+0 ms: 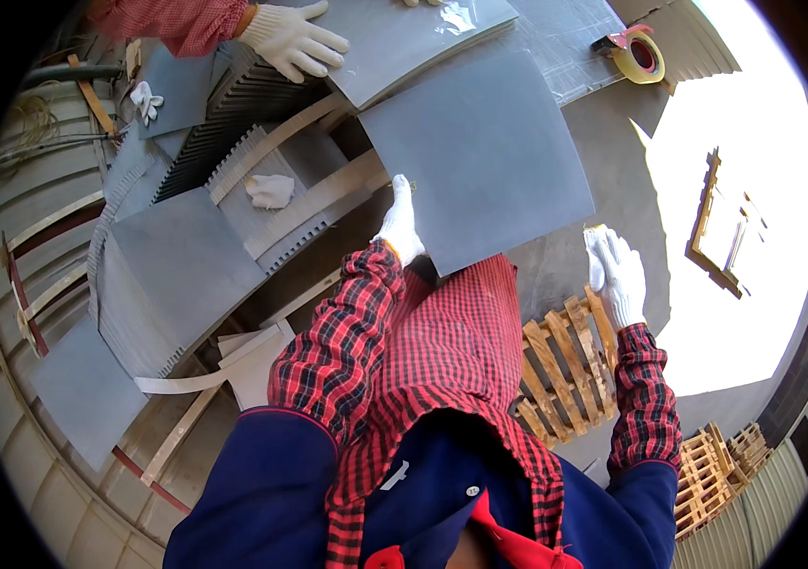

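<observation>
A flat grey sheet [484, 161] lies at the middle, its near end reaching toward my apron. At the sheet's left edge is my left hand [399, 232] in a white glove, thumb along the edge and closed on it. The other fingers are mostly hidden. To the right of the sheet and apart from it, my right hand [618, 275], also gloved, is open with fingers stretched out and nothing held. Beyond, another person's gloved hand [295, 43] lies spread at the left edge of a stack of grey sheets [413, 38].
Tall stacks of grey sheets [185, 247] stand at left, a crumpled white glove [270, 191] among them. A tape dispenser [638, 55] sits on the table's far right. Wooden pallets [570, 365] lie on the floor at right; bright sunlight falls beyond.
</observation>
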The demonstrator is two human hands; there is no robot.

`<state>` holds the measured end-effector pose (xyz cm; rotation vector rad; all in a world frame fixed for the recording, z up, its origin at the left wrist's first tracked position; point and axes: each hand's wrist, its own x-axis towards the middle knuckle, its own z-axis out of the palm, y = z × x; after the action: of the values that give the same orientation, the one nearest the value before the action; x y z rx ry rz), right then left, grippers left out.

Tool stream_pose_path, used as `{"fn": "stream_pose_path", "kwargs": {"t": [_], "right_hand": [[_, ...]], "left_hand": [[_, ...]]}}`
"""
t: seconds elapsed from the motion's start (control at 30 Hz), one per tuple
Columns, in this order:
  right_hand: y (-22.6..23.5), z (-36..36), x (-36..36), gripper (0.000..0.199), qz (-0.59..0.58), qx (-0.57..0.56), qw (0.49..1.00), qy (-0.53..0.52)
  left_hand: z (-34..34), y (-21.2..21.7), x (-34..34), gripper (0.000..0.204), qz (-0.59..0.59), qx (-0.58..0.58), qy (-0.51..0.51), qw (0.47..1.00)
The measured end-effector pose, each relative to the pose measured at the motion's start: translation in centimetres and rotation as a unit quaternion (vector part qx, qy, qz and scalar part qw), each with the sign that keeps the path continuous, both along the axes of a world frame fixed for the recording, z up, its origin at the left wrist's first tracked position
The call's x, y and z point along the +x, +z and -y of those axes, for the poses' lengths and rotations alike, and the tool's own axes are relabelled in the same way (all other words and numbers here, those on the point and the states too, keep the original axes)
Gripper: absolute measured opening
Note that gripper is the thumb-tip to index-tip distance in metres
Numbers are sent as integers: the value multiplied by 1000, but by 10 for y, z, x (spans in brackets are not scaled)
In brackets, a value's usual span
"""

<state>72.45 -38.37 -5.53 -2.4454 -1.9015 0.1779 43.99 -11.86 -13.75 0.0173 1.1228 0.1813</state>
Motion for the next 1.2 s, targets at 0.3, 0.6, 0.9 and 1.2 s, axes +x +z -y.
{"fn": "stream_pose_path", "kwargs": {"t": [0.3,0.6,0.9,1.2], "right_hand": [[8,-82,-150,32,-679,75,620,-386],[2,-98,-148,36,-249,-175,950,74],[52,-189,65,44,-171,83,979,-77],[51,-416,189,59,68,5,996,-53]], "left_hand": [[-2,-5,-4,85,-4,14,-30,999],[-1,-13,-3,86,4,9,-3,1000],[4,-16,4,97,-56,20,4,998],[13,3,-13,98,-114,28,-68,991]]}}
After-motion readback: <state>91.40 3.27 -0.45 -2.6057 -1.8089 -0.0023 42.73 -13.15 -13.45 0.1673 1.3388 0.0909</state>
